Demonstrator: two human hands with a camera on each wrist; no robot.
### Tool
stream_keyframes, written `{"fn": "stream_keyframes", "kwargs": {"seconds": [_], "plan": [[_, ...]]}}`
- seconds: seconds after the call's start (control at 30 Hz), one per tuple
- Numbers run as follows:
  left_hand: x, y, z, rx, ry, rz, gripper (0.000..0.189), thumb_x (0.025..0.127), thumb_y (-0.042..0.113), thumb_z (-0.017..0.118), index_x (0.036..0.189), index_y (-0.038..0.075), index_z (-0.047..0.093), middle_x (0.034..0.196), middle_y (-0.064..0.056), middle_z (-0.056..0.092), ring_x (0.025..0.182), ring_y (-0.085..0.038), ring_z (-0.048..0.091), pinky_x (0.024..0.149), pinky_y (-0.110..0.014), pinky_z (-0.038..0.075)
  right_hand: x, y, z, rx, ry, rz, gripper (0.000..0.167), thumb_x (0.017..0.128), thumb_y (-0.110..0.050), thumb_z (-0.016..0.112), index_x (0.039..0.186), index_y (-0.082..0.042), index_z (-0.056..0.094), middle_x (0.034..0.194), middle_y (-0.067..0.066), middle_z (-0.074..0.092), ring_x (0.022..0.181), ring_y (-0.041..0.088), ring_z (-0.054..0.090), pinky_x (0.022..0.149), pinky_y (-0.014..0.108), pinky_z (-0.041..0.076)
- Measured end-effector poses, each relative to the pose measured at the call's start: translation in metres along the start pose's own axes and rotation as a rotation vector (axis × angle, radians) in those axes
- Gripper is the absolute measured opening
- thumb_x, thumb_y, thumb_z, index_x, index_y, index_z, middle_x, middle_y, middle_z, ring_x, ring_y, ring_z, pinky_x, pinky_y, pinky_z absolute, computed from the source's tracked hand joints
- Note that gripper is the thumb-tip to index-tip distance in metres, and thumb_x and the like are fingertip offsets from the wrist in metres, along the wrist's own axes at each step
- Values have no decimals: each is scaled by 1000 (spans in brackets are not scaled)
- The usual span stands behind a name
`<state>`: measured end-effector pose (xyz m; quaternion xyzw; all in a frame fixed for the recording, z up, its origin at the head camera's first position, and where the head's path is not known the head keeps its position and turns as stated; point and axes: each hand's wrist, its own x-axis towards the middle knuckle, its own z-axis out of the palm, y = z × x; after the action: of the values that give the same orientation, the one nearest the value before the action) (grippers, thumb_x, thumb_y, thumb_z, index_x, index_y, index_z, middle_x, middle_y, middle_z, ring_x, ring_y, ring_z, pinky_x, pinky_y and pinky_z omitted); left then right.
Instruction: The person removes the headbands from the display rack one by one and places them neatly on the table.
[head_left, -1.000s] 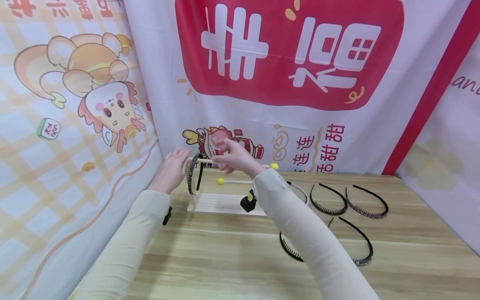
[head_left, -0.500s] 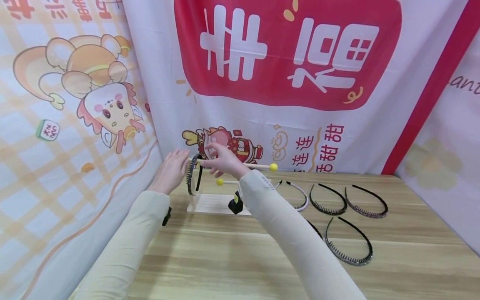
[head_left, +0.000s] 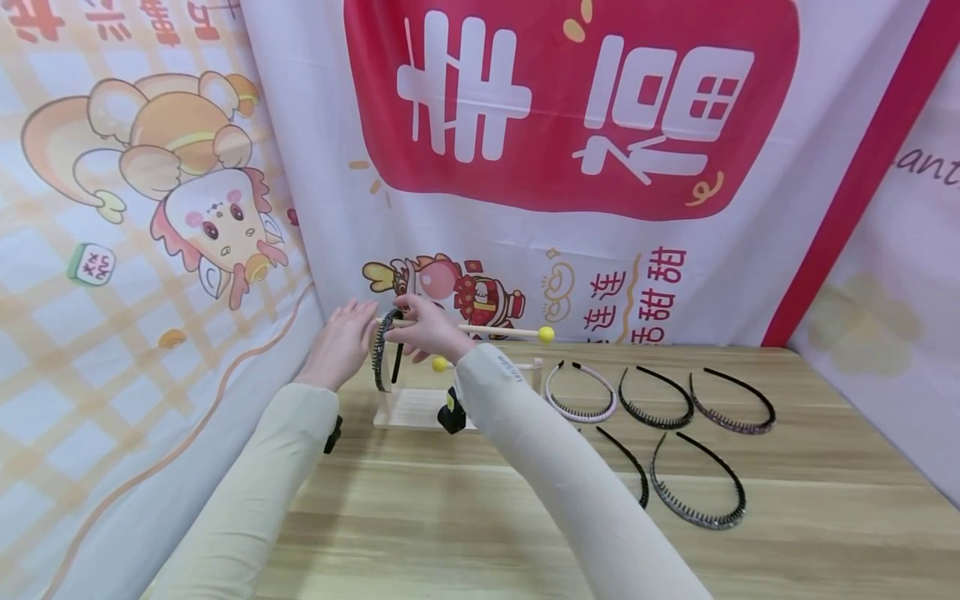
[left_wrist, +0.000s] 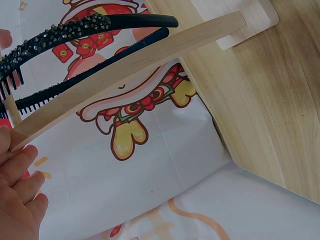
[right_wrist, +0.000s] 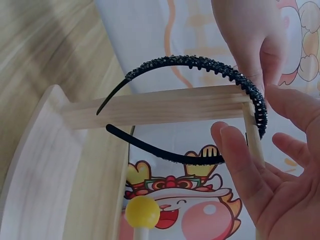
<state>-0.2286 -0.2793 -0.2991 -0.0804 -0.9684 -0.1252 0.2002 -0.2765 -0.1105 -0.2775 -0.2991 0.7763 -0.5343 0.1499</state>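
A wooden display stand stands near the left wall, with a black studded headband hanging over its upper rod close to the post's top. My left hand rests its fingers against the outer top end of the post; they look fairly straight in the head view. My right hand is around the upper rod beside the headband, thumb and fingers spread apart. In the right wrist view its fingertips are at the headband's inner side; whether they press it is hard to tell.
To the right on the wooden table lie several headbands, among them a pink one, a black one and a silver-studded one. A lower rod has a yellow ball end. Printed cloth hangs behind and left.
My right hand has slid left along the upper rod to the headband, uncovering the pink headband on the table. My left hand stays at the post, and the headband looks nearly unmoved.
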Motion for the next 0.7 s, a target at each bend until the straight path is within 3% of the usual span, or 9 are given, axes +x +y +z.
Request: {"fn": "stream_keyframes", "kwargs": {"seconds": [0.43, 0.7], "plan": [[1, -1, 3, 8, 9, 9, 42, 101, 18, 36, 136, -5, 38, 139, -23, 37, 132, -39, 23, 111, -46, 9, 5, 1, 8, 25, -26, 3, 56, 86, -14, 67, 136, -12, 42, 136, 23, 40, 82, 35, 64, 59, 36, 57], [2, -2, 2, 12, 5, 11, 41, 100, 16, 37, 136, -5, 38, 139, -23, 37, 132, -39, 23, 111, -46, 10, 6, 3, 7, 89, -19, 16, 50, 86, -9, 66, 132, -9, 45, 129, 18, 50, 86, 40, 62, 64, 39, 57]]}}
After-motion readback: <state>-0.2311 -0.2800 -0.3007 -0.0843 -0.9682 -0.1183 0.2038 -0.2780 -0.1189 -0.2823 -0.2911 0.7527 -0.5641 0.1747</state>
